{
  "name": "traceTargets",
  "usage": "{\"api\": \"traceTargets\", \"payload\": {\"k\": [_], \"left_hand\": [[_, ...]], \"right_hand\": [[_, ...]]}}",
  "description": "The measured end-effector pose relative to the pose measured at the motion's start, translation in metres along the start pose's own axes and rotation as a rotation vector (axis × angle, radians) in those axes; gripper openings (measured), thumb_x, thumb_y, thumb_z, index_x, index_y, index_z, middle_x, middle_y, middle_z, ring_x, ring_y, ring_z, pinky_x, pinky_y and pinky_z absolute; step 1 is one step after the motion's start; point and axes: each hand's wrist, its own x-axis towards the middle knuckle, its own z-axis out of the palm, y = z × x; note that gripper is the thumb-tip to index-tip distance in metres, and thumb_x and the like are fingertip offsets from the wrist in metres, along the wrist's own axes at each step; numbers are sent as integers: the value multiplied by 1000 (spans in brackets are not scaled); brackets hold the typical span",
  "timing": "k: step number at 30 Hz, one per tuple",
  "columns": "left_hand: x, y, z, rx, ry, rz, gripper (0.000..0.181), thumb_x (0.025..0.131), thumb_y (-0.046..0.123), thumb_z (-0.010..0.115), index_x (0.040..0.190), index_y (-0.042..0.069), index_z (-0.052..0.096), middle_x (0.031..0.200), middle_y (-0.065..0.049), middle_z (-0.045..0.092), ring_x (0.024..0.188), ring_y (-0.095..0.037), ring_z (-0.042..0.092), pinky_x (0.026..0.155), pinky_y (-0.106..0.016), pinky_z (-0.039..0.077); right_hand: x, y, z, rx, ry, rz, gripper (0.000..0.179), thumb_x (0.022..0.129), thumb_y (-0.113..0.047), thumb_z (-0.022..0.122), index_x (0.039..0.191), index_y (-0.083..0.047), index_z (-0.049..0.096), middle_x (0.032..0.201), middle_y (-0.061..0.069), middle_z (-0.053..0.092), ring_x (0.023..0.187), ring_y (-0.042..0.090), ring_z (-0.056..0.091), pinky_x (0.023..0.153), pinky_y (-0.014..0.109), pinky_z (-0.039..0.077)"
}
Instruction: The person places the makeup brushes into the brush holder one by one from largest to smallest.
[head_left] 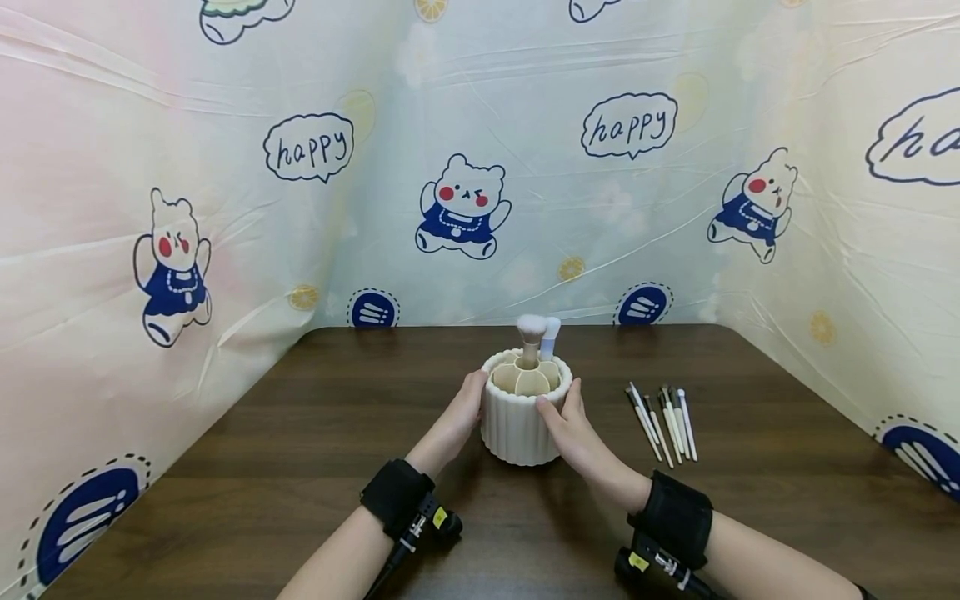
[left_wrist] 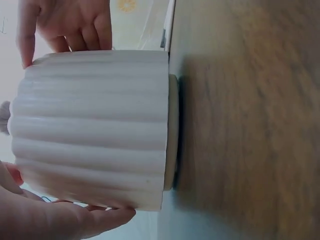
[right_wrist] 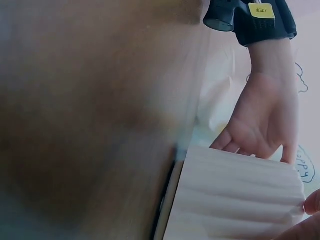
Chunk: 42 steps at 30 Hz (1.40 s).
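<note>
A cream, fluted makeup brush holder [head_left: 520, 429] stands upright near the middle of the table, its top divided into petal-shaped compartments. One fluffy makeup brush [head_left: 531, 329] rises from the centre; a second brush with a pale blue part [head_left: 550, 340] leans behind it. My left hand [head_left: 452, 421] holds the holder's left side. On the right side my right hand [head_left: 581, 433] grips it, thumb near the front rim. Both wrist views show the fluted wall [left_wrist: 90, 125] between the two hands, above a narrower base [left_wrist: 172, 132]. Fingertips behind the holder are partly hidden.
Several slim makeup brushes [head_left: 671, 425] lie loose on the dark wooden table [head_left: 315, 467], to the right of the holder. A printed cloth [head_left: 465, 100] with bears and lettering hangs around the back and sides. Both wrists wear black straps with cameras.
</note>
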Motion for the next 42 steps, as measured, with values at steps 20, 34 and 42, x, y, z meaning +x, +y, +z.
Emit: {"api": "traceTargets", "payload": {"k": [20,34,42], "left_hand": [[7,-4,-3,-42,-15,27,60,104,35,16,154,7,1,162,-15,-3,149,-32,-5,119,-57,3],[2,-2,0,-39,26,29,61,102,34,19,154,7,5,161,-15,4,149,-31,2,120,-54,5],[4,-1,-2,-26,27,15,66,97,32,23,154,5,2,161,-15,-1,149,-31,0,119,-54,5]], "right_hand": [[-19,-10,8,-96,-34,-79,84,101,-29,41,146,6,-21,153,32,-22,143,45,-19,114,64,1],[-12,-7,7,-112,-24,-66,82,101,-30,39,146,8,-18,153,32,-21,144,45,-17,116,62,1],[-7,-5,6,-135,-6,-68,81,101,-29,38,146,9,-16,153,34,-19,144,46,-15,116,62,2]]}}
